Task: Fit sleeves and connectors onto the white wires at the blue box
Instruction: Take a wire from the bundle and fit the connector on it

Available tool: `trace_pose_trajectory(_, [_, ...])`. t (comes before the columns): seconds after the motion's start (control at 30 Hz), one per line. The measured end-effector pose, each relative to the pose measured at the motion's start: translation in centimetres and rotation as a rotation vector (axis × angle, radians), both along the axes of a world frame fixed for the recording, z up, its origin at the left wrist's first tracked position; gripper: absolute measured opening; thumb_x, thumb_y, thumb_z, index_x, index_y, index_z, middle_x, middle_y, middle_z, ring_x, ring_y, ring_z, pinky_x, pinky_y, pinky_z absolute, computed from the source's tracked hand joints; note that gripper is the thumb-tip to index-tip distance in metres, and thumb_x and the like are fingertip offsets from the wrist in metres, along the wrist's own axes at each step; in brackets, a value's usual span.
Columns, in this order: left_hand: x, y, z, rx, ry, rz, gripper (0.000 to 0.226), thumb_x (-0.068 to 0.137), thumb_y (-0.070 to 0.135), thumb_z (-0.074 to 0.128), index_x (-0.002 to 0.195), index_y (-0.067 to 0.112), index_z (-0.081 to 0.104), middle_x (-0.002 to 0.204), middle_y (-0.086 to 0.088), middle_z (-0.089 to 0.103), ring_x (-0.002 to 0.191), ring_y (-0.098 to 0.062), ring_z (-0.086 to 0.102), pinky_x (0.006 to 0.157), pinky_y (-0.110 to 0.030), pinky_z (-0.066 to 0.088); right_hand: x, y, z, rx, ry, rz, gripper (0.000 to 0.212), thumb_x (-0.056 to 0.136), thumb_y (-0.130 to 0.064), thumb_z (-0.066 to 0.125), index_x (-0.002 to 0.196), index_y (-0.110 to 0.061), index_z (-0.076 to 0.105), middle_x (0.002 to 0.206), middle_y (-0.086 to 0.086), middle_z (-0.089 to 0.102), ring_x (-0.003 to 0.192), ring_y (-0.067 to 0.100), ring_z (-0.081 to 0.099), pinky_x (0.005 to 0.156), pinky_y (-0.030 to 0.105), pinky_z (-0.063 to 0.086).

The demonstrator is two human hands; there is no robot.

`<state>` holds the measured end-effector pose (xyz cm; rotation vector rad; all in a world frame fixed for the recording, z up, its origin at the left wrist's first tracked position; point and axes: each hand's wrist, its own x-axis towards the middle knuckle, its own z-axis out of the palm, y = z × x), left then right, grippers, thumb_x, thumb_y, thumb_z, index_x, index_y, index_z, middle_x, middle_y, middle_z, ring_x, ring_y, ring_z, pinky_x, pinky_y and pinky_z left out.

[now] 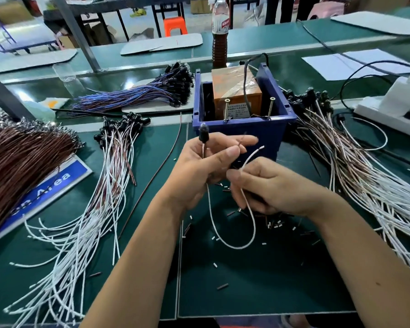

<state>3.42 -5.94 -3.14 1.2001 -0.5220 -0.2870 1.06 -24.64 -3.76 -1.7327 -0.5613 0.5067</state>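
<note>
Just near the blue box (242,129), both hands work one white wire (232,245) that sags in a loop between them toward the counter (246,280). The left hand (206,166) has its grip closed around the end carrying a black connector (203,134), holding it upright and steady, probably as an anchor. The right hand (270,188) pinches the wire narrowly below its free tip, which points up, likely to take a sleeve. Loose sleeve pieces (273,223) lie scattered beneath the hands, within easy reach.
</note>
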Motion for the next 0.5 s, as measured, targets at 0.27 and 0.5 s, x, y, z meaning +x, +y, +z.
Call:
trace_pose_trajectory(0.27, [-0.04, -0.46, -0.40, 0.064, 0.094, 0.017, 0.012, 0.095, 0.008, 0.064, 0.099, -0.002, 0.069, 0.110, -0.027, 0.071, 0.080, -0.030, 0.075, 0.050, -0.031, 0.059, -0.42, 1.14, -0.11, -0.107, 0.040, -0.102, 0.056, 0.110, -0.045, 0.048, 0.064, -0.019, 0.066, 0.043, -0.001, 0.047, 0.036, 0.011, 0.034, 0.039, 0.018, 0.030])
trace_pose_trajectory(0.5, [0.51, -0.27, -0.89, 0.107, 0.131, 0.066, 0.009, 0.089, 0.016, 0.070, 0.088, 0.014, 0.078, 0.098, -0.010, 0.076, 0.081, -0.024, 0.070, 0.070, -0.037, 0.050, -0.07, 1.06, -0.35, 0.005, 0.090, -0.156, 0.052, 0.100, -0.051, 0.052, 0.067, -0.016, 0.070, 0.045, 0.002, 0.050, 0.032, 0.011, 0.034, 0.035, 0.018, 0.028])
